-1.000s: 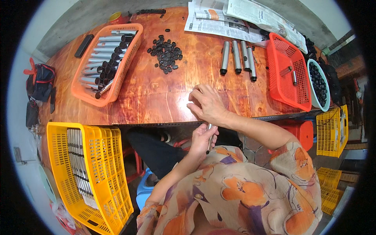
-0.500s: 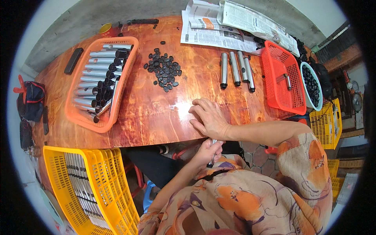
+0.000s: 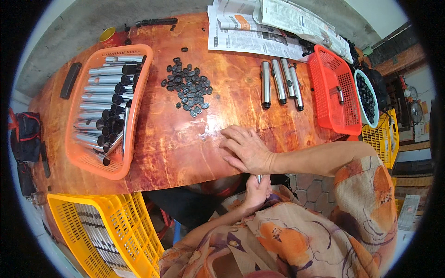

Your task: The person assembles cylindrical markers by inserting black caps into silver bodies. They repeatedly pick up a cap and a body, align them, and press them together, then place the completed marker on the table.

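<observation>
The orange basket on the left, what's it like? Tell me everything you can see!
The orange basket is a long, shallow plastic tray with mesh walls and rounded corners. It lies flat on the wooden table, near its left end. Inside, shiny metal tubes lie side by side, several with black caps on their ends. No hand touches it.

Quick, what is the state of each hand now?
Left hand: closed around a thin silver metal tube below the table edge.
Right hand: open, flat on the glossy reddish wooden table, holding nothing.
</observation>
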The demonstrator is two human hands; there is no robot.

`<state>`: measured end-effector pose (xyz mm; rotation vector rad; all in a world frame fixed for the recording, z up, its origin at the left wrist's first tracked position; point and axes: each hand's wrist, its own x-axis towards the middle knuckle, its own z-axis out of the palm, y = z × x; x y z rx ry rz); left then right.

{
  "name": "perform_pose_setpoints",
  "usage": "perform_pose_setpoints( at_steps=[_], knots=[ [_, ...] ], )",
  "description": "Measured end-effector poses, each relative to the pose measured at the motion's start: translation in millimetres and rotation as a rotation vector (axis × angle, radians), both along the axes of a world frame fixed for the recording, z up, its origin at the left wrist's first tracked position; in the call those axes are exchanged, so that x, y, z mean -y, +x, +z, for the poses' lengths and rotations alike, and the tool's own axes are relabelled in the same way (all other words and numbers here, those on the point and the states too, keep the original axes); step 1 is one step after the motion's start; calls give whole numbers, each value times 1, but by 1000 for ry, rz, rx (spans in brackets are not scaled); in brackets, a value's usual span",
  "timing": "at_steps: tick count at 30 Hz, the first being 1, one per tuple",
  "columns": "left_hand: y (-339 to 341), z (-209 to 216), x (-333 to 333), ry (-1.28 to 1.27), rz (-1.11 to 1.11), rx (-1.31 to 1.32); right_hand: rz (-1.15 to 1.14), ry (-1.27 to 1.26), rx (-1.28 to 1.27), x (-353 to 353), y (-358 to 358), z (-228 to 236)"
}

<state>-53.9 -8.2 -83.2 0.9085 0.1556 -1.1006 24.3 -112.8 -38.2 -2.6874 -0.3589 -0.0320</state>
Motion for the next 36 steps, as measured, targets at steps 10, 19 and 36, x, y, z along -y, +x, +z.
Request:
perform_pose_setpoints(
  at_steps=[10, 19, 36],
  knots=[
    [19, 8, -12, -143, -176, -130, 17, 54, 62, -1, -1, -1],
    [17, 28, -23, -76, -139, -81, -214, 394, 114, 0, -16, 6],
    [9, 62, -3, -535, -93, -171, -108, 1010, 156, 50, -73, 59]
  ],
)
